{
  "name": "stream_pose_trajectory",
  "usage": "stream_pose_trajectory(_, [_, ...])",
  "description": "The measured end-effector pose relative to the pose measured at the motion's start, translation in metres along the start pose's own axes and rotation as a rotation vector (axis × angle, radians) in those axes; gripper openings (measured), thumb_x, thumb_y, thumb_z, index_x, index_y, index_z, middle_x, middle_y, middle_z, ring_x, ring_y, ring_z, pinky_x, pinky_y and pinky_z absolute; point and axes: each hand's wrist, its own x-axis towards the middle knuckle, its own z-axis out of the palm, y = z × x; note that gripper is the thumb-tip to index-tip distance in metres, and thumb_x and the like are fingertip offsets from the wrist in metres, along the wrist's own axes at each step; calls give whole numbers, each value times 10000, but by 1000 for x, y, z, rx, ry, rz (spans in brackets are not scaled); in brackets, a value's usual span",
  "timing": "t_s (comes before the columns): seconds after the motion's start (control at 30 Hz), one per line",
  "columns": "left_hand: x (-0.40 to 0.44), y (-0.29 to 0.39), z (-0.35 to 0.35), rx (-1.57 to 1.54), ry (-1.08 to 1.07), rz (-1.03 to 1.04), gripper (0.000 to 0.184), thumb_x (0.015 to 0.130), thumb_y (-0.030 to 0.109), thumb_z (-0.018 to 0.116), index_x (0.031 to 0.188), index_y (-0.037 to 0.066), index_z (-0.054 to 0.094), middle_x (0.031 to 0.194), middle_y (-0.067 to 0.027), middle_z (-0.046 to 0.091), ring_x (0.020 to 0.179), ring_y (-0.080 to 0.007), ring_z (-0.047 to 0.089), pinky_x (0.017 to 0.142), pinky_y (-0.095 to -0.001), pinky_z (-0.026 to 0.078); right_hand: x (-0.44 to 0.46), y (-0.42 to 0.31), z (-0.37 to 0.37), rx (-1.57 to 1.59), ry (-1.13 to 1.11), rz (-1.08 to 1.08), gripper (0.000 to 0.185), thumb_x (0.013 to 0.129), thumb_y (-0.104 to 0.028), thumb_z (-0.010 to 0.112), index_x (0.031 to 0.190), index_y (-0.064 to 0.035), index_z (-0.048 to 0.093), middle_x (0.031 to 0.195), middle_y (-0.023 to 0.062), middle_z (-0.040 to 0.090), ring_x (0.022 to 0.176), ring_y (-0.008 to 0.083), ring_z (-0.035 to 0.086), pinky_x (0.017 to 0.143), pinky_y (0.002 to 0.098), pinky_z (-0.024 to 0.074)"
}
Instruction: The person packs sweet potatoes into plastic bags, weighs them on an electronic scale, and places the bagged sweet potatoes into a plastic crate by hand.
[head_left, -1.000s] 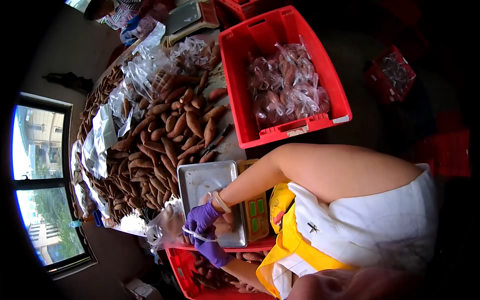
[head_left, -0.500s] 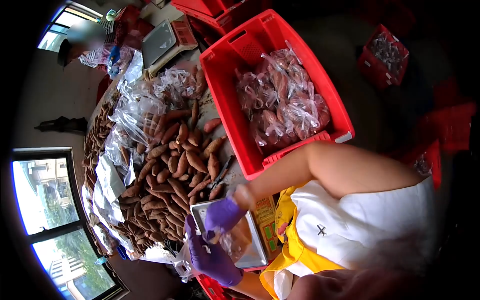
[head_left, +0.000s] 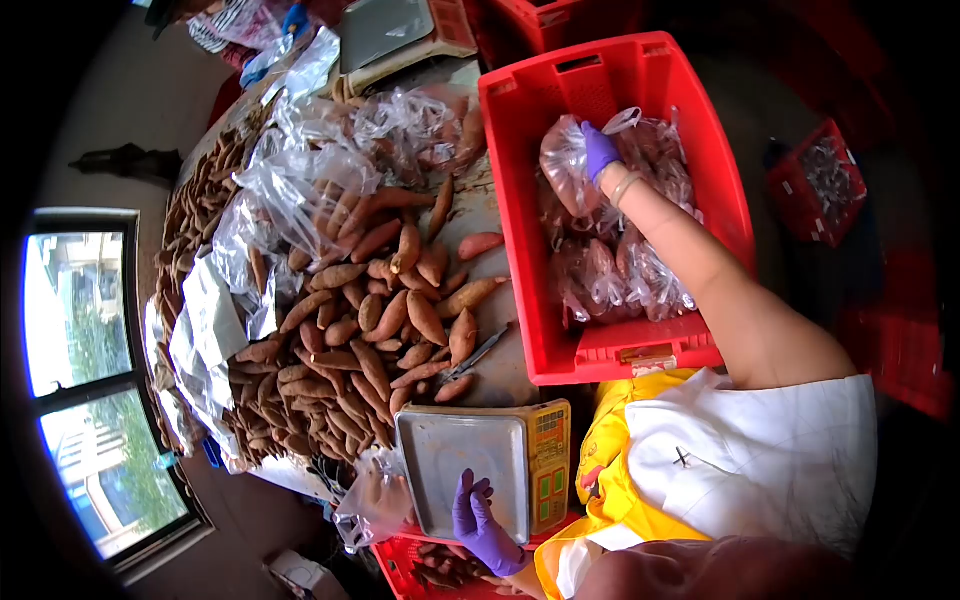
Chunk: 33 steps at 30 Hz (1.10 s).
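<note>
My right hand (head_left: 600, 155), in a purple glove, is closed on the gathered neck of a clear plastic bag of sweet potatoes (head_left: 570, 170). It is over the upper part of a large red crate (head_left: 625, 358), which has several similar bagged sweet potatoes (head_left: 600, 275) inside. My left hand (head_left: 482, 520), gloved the same way, is by the near edge of a weighing scale (head_left: 465, 465). Its fingers are a little bent and apart, with nothing visible in them. The scale's metal tray carries no load.
Loose sweet potatoes (head_left: 340, 370) are heaped across the table, with clear plastic bags (head_left: 300, 190) on top. A dark-handled tool (head_left: 485, 350) lies beside the crate. Another scale (head_left: 390, 35) stands at the far end near a person (head_left: 235, 30). A lower red crate (head_left: 400, 572) holds loose sweet potatoes.
My right hand has moved from the scale up to the red crate, carrying the bag of sweet potatoes. My left hand has come off the bag and stays by the scale. The view has shifted.
</note>
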Motion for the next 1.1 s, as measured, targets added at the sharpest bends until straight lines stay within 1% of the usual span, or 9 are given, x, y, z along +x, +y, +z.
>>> stream_pose_trajectory(0.1, [-7, -9, -2, -45, 8, -42, 308, 946, 126, 568, 1221, -8, 604, 1010, -94, 669, 852, -142, 588, 788, -275, 459, 33, 45, 51, -765, 791, -76, 485, 892, -285, 562, 1305, -58, 448, 1192, 138, 561, 1131, 281, 519, 979, 352, 403])
stream_pose_trajectory(0.23, [-22, -32, -16, -124, -4, -108, 323, 953, 149, 563, 1236, -5, 587, 1038, -105, 677, 853, -142, 609, 787, -267, 472, 69, 110, 119, -2214, 813, -189, 830, 779, -164, 727, 1461, -60, 265, 1328, 251, 475, 1218, 367, 474, 1005, 425, 395])
stream_pose_trajectory(0.3, [-34, -53, -20, -134, 9, -158, 370, 968, 225, 552, 1278, 23, 556, 1027, -110, 690, 849, -144, 632, 772, -262, 472, 101, 132, 184, -2173, 273, -765, 956, 689, -233, 800, 1464, -65, 265, 1307, 285, 468, 1197, 400, 472, 1008, 432, 391])
stream_pose_trajectory(0.47, [-54, -108, -29, -240, 54, -173, 359, 955, 149, 572, 1284, 6, 546, 1034, -110, 685, 854, -143, 637, 795, -247, 485, 219, 156, 223, -2573, 349, -685, 1219, 584, -357, 849, 1516, -148, 91, 1494, 218, 270, 1278, 363, 403, 1011, 453, 368])
stream_pose_trajectory(0.6, [-81, -99, -23, -296, 128, -107, 345, 962, 133, 553, 1280, 0, 547, 1070, -116, 673, 861, -144, 635, 820, -250, 489, 256, 180, 229, -2056, 207, 284, 429, 835, -371, 672, 1143, -76, 622, 758, 102, 642, 681, 228, 619, 658, 384, 494])
stream_pose_trajectory(0.67, [-97, -108, -26, -325, 181, -116, 314, 949, 54, 516, 1242, -46, 564, 1177, -135, 635, 946, -178, 635, 867, -277, 498, 230, 208, 302, -1205, 163, 208, 328, 971, -304, 497, 876, -50, 682, 461, -38, 399, 414, 106, 408, 469, 268, 405])
stream_pose_trajectory(0.77, [-112, -108, -33, -416, 254, -125, 313, 953, 52, 502, 1243, -46, 565, 1182, -134, 635, 937, -172, 636, 853, -282, 501, 210, 216, 417, -1630, -489, -200, 270, 987, -230, 486, 953, -32, 667, 537, -29, 454, 434, 62, 388, 443, 220, 366])
stream_pose_trajectory(0.97, [-125, -123, -59, -283, 270, -43, 317, 962, 48, 476, 1257, -34, 560, 1169, -124, 638, 939, -167, 634, 834, -288, 506, 297, 168, 352, -2071, -237, -149, 537, 817, -408, 717, 1145, -3, 587, 871, 131, 671, 786, 207, 646, 708, 365, 519])
stream_pose_trajectory(1.1, [-146, -152, -57, -302, 288, -117, 318, 966, 43, 470, 1262, -44, 550, 1196, -136, 622, 964, -185, 638, 848, -287, 509, 229, 166, 266, -2539, 321, 436, 1440, 510, -659, 802, 1507, -76, -59, 1515, 282, 198, 1395, 411, 254, 1127, 478, 254])
